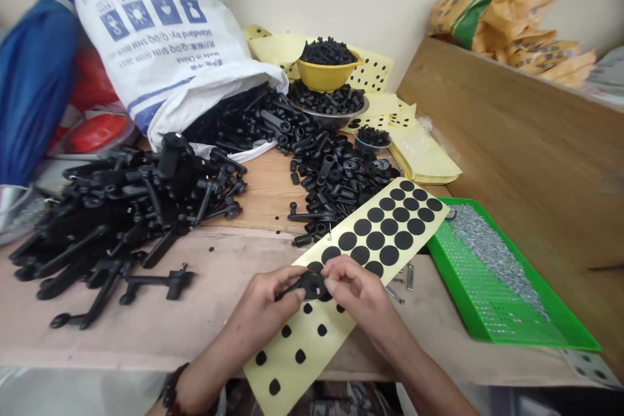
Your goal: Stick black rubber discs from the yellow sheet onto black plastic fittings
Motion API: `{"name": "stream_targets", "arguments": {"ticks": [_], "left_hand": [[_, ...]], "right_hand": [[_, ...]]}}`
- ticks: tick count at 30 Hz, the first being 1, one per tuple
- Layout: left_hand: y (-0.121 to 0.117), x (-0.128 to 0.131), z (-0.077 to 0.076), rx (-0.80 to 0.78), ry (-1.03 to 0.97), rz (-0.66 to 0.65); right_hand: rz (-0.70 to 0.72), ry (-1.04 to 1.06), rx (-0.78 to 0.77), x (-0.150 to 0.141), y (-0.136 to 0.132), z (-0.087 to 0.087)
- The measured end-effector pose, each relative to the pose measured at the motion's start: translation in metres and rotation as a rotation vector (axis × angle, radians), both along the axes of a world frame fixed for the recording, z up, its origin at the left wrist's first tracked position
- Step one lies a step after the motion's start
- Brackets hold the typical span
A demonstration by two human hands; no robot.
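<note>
The left hand [270, 305] grips a black part [312, 283], the right hand [358, 283] pinching its right edge, over a yellow sticker sheet [312, 346]. Fingers partly cover it; the sheet's near corner and the white sack's [160, 32] top are cut off.

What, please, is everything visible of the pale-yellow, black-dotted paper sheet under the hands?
The long yellow sheet looks like smooth paper. Round black discs line its far half; smaller black spots dot its near half. Slanted, its near end overhangs the tan tabletop's edge. The left hand and right hand handle a black plastic-looking part over its middle; any sheet contact is unclear.
</note>
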State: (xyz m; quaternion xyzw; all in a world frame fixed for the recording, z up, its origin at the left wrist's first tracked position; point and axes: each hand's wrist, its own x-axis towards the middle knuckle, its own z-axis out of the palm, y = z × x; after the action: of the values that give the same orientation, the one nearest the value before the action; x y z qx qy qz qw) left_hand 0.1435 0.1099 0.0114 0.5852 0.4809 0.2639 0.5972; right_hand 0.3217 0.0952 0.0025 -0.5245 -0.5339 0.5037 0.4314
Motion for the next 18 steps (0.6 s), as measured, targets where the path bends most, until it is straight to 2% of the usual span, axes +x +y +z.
{"name": "stream_targets", "arguments": {"ticks": [2, 5, 8, 10, 15, 18], "left_hand": [[-0.002, 0.001, 0.004, 0.052, 0.008, 0.015], [-0.006, -0.001, 0.009, 0.082, 0.009, 0.035], [-0.014, -0.008, 0.013, 0.086, 0.012, 0.046], [-0.022, -0.015, 0.015, 0.078, 0.003, 0.058], [-0.052, -0.035, 0.010, -0.073, 0.024, 0.211], [-0.077, -0.068, 0.002, -0.097, 0.109, 0.240]], "right_hand": [[0.010, -0.037, 0.017, 0.000, 0.000, -0.005], [0.039, -0.009, -0.064, 0.001, -0.001, -0.009], [0.145, 0.032, -0.123, -0.003, -0.008, -0.005], [0.249, -0.079, -0.051, -0.010, -0.016, 0.000], [0.435, -0.528, 0.323, -0.040, -0.037, 0.009], [0.535, -0.605, 0.357, -0.046, -0.040, 0.011]]}}
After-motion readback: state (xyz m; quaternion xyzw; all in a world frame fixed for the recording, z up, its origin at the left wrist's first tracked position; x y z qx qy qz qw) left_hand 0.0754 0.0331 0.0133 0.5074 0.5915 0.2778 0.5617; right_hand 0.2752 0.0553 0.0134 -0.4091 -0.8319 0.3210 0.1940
